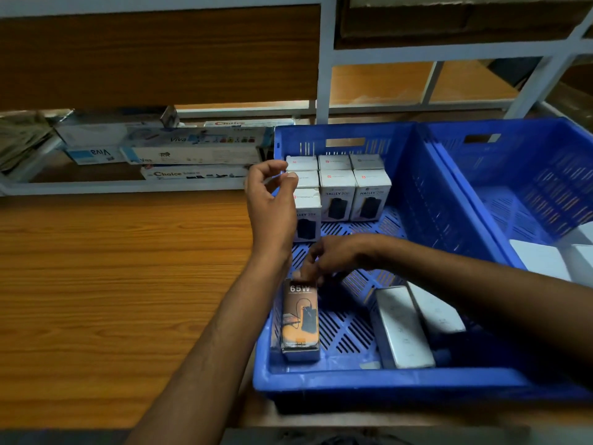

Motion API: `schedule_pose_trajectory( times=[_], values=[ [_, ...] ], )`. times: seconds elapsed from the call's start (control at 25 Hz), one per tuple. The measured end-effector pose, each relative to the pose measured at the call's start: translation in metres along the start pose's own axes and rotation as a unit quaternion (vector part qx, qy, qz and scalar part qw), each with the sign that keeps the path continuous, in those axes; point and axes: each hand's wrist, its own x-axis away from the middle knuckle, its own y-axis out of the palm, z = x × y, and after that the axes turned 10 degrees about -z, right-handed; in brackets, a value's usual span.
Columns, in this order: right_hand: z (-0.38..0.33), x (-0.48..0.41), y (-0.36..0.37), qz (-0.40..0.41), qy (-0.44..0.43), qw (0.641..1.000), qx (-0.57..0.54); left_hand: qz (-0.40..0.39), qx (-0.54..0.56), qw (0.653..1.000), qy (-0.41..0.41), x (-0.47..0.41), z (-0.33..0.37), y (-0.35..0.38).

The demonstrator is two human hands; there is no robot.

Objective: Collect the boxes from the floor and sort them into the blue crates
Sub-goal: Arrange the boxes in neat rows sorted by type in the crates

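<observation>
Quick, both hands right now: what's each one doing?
Left hand: open, fingers loosely curled, holding nothing.
Right hand: gripping the top end of the 65W box in the blue crate.

Bare left hand (272, 200), bare right hand (333, 258) — bare forearms (224, 332).

the left forearm (224, 332) rises from the bottom edge. the left grip (272, 200) is lifted, fingers loosely curled, thumb close to the forefinger, holding nothing. the right arm (465, 284) reaches in from the right. the right grip (333, 260), just beside the left wrist, points down with blurred fingertips curled on the top end of a box (300, 319).
</observation>
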Motion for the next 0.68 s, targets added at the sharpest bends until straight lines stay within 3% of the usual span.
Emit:
schedule_pose_trajectory(
  times=[0.08, 0.16, 0.4, 0.56, 0.68],
  values=[
    [-0.005, 0.014, 0.019, -0.054, -0.026, 0.994, 0.087, -0.008, -0.008, 1.0, 0.0, 0.001, 0.0, 0.0],
    [-0.009, 0.022, 0.034, -0.056, -0.032, 0.989, 0.134, -0.023, -0.017, 1.0, -0.003, 0.002, 0.0, 0.0],
    [-0.007, 0.025, 0.067, -0.036, -0.012, 0.992, 0.121, -0.03, -0.035, 0.999, -0.001, 0.005, 0.002, 0.0],
    [-0.008, 0.031, 0.061, -0.088, -0.018, 0.996, 0.018, -0.032, -0.035, 0.999, 0.001, 0.006, 0.001, 0.0],
    [-0.008, 0.03, 0.059, -0.101, 0.012, 0.992, 0.072, -0.03, -0.04, 0.999, -0.004, 0.005, 0.0, -0.001]
  ],
)
